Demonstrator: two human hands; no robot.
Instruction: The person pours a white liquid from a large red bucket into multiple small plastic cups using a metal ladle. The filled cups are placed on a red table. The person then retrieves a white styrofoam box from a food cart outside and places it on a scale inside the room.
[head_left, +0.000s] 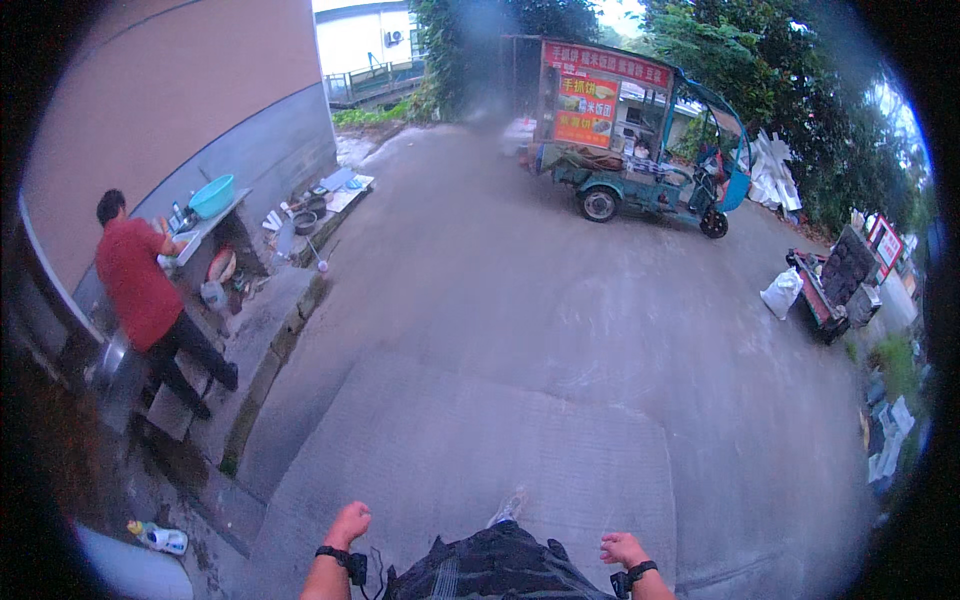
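Observation:
My left hand (349, 523) hangs at the lower middle, its fingers curled in with nothing seen in them. A black strap with a small device (351, 564) circles the left wrist, and a thin dark cable (378, 566) hangs beside it. To the right, my right hand (624, 550) is loosely bent, and no object shows in it. It too has a black wrist strap (641, 570). Between the hands are my dark clothing (499, 562) and one shoe (508, 508). Both hands are over grey concrete paving (465, 442), touching nothing.
A person in a red shirt (139, 281) stands left at a ledge with a turquoise basin (212, 196). A raised concrete kerb (281, 345) runs alongside. Ahead stands a three-wheeled food cart (637, 187). A white sack (781, 293) lies right; a plastic bottle (166, 540) lies lower left.

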